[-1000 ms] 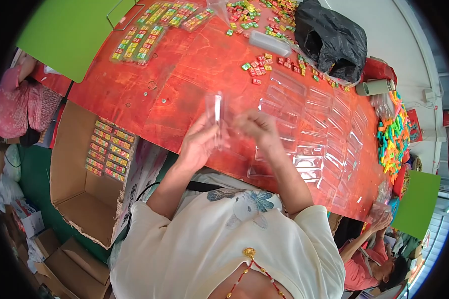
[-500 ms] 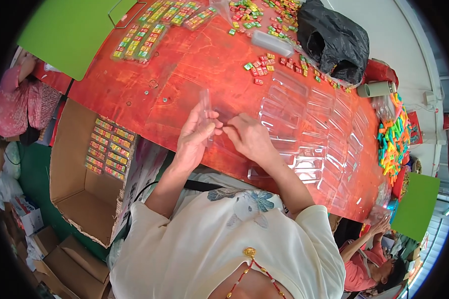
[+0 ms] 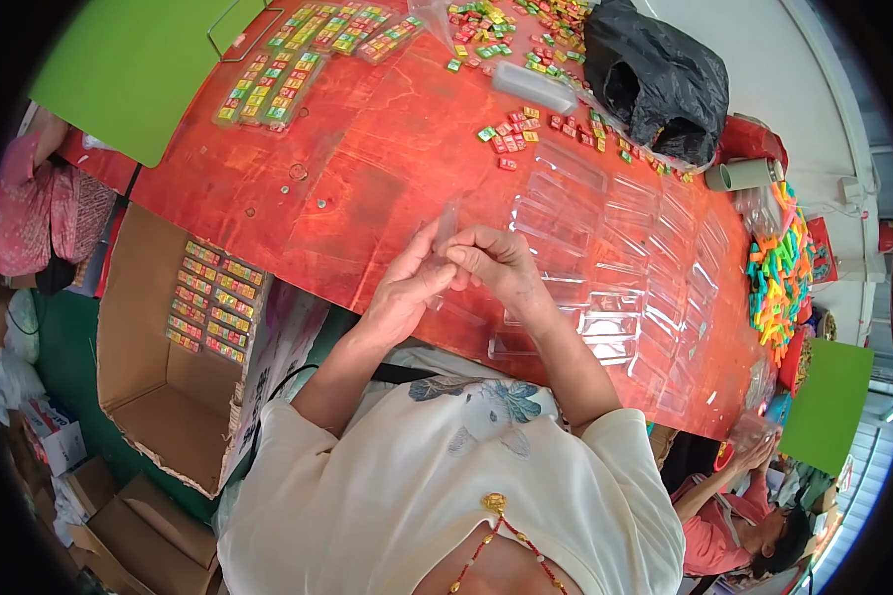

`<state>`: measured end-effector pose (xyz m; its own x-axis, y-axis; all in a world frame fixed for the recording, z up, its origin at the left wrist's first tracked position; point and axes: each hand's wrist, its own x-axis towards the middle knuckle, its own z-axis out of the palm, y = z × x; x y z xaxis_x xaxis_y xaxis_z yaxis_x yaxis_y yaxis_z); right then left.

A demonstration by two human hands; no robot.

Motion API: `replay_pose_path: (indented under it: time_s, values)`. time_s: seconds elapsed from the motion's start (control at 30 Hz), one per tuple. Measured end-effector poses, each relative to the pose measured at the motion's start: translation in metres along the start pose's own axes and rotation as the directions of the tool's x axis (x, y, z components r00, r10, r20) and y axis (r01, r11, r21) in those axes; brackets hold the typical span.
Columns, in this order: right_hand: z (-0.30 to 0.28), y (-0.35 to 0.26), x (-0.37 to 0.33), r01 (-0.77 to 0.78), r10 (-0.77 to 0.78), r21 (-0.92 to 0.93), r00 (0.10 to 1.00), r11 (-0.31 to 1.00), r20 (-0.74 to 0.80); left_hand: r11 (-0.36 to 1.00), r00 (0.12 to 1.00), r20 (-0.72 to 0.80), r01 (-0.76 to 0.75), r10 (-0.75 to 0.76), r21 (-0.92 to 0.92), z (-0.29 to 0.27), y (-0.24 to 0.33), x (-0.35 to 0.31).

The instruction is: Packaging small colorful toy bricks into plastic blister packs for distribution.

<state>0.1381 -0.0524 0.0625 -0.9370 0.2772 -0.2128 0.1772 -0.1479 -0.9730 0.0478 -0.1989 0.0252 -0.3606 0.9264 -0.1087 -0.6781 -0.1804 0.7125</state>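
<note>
Above the near edge of the red table, my left hand (image 3: 399, 297) is closed around a narrow clear plastic tray (image 3: 448, 218), one end of which sticks up past the fingers. Pressed against the same tray, my right hand (image 3: 506, 268) pinches with thumb and fingers; the fingers hide the tray's middle. Just right of my hands, several rows of clear plastic trays (image 3: 605, 325) lie on the table. Beyond them sits a small cluster of red, green and yellow blocks (image 3: 512, 129). Trays filled with such blocks (image 3: 271, 89) lie at the far left.
A black plastic bag (image 3: 655, 84) and a loose pile of blocks (image 3: 556, 35) are at the back. On my left stands an open cardboard box (image 3: 134, 367) with filled trays inside. Bright plastic pieces (image 3: 779, 268) heap up at the right. Two other people sit at the sides.
My hands have come together and shifted slightly right with the clear tray. My right hand has moved from beside the tray onto it.
</note>
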Motion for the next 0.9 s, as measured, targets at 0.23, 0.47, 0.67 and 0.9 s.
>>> replay_pose_path:
  time_s: [0.23,0.47,0.67,0.9]
  values:
    - [-0.008,-0.006,0.002,0.131,-0.137,-0.053,0.979,0.990,-0.149,0.978,0.992,-0.104,-0.088,0.070,-0.187,0.007,0.005,0.005]
    - [-0.025,-0.020,0.027,0.269,-0.684,-0.963,0.700,-0.011,0.204,0.958,0.930,-0.284,-0.270,0.233,-0.097,-0.015,0.010,0.006]
    - [-0.012,0.022,0.031,0.248,-0.513,-0.969,0.829,-0.017,0.221,0.962,0.935,-0.249,-0.271,0.254,-0.036,-0.012,0.008,0.006]
    - [0.007,-0.012,0.015,0.198,-0.267,-0.546,0.962,0.814,-0.049,0.988,0.975,-0.160,-0.153,0.153,0.009,0.000,-0.002,0.008]
